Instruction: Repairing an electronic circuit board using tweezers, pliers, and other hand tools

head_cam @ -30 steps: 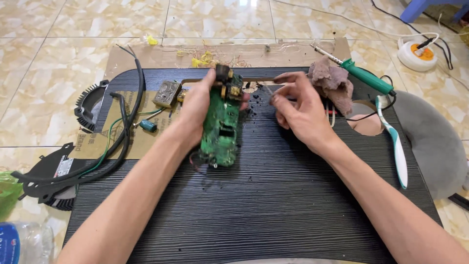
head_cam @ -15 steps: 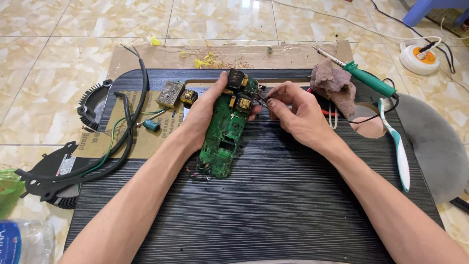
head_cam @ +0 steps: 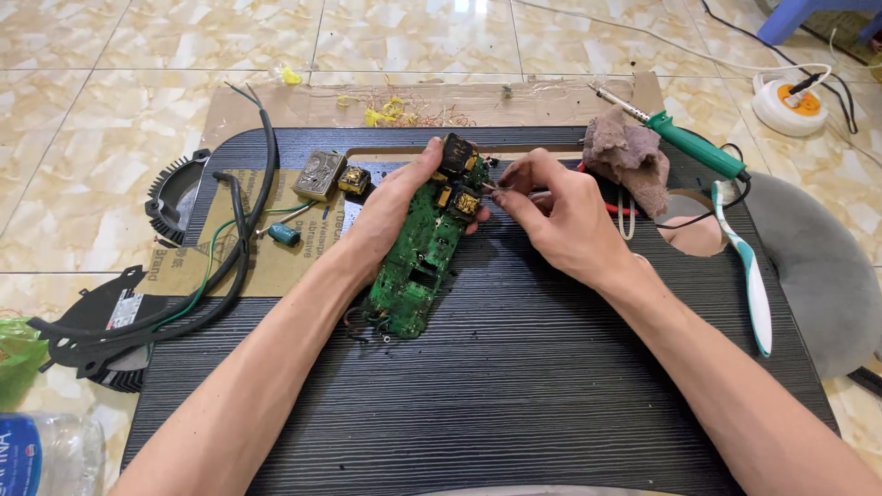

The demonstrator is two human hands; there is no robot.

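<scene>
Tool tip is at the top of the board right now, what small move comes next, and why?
Probably ease the thin metal tool onto the yellow part nearest its tip. The right hand pinches the tool there, and the left hand props the green board tilted, so little travel is needed.

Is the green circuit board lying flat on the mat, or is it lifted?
Lifted at one end. The left hand props the circuit board at a tilt; only its near end rests on the ribbed black mat.

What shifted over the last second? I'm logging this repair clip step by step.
The right hand moved left, bringing its thin metal tool against the top of the green circuit board. The left hand kept hold of the board, which tilted slightly. The soldering iron, rag and toothbrush stayed put.
</scene>
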